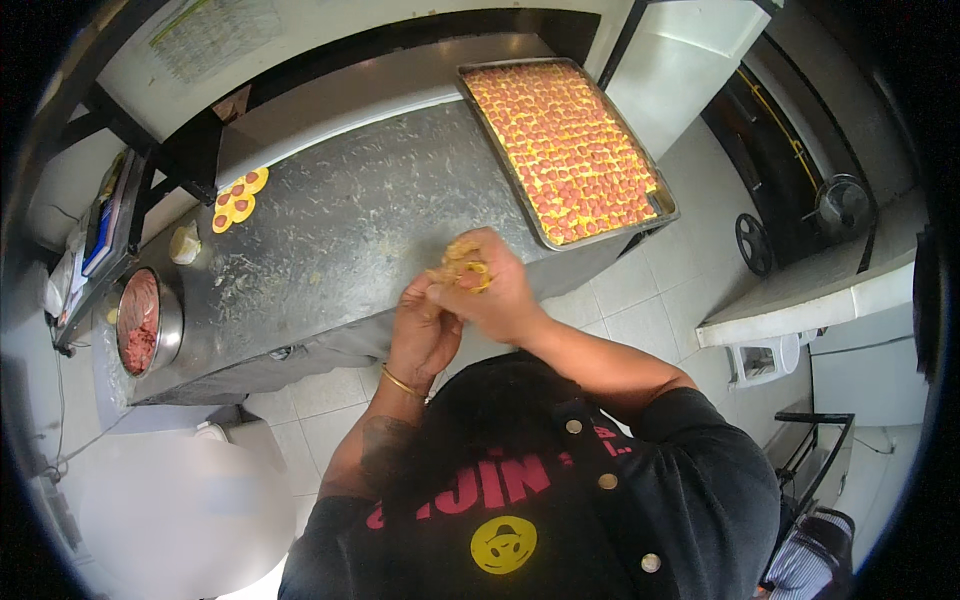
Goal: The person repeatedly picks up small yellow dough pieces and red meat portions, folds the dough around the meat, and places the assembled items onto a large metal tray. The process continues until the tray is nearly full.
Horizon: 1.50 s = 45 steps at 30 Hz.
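Head view: nearest, both forearms come up over the black shirt, and the hands meet just above the near edge of the dark grey flat counter [350,190]. The right hand [500,288] curls around a small yellow dough piece with pink filling [472,277], grasping it; the left hand [428,335], its wrist below, brings bent fingers against the right, and I cannot tell whether they pinch the dough. At the left end, a round shiny metal bowl [172,325] holds pink ground meat [140,335]. Beyond it sit a pale roundish lump [185,243] and flat yellow dough rounds topped with pink portions [235,208]. At the far right, a large rectangular metal tray [612,234] is packed with rows of small yellow-and-pink pieces [560,145].
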Motion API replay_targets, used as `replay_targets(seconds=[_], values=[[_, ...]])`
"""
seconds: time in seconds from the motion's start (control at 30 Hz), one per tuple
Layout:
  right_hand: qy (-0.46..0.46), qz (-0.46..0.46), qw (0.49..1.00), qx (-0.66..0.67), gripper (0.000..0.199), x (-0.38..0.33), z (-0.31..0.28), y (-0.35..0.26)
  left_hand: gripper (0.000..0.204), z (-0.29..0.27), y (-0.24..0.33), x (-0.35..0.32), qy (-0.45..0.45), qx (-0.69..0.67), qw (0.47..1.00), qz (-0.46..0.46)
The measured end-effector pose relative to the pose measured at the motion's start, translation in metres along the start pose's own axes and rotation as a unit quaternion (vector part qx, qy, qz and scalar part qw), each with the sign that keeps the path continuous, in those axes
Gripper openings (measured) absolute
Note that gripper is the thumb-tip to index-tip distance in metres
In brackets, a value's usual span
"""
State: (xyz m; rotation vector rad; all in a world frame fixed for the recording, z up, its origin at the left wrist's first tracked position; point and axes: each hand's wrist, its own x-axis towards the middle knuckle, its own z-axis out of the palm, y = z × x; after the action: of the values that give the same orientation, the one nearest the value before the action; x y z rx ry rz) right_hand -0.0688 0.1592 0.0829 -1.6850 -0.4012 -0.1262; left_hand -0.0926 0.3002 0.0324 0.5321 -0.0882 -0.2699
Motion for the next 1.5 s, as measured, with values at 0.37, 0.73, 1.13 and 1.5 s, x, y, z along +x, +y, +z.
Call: replay_targets(seconds=[0.37,0.73,1.13,1.5], values=[[0.055,-0.073,0.995,-0.030,0.029,0.026,-0.140,0.032,0.031,0.074,-0.076,0.078,0.052,0.073,0.992,-0.087],[0.055,-0.079,0.987,-0.132,0.046,0.023,-0.325,0.111,0.071,0.133,-0.188,0.192,0.130,0.090,0.970,-0.186],[-0.010,0.099,0.953,-0.286,0.033,0.032,-0.472,0.183,0.049,0.139,-0.269,0.309,0.102,0.200,0.948,-0.228],[-0.024,0.243,0.865,-0.438,0.038,0.057,-0.444,0.242,0.045,0.077,-0.213,0.279,0.148,0.258,0.946,-0.131]])
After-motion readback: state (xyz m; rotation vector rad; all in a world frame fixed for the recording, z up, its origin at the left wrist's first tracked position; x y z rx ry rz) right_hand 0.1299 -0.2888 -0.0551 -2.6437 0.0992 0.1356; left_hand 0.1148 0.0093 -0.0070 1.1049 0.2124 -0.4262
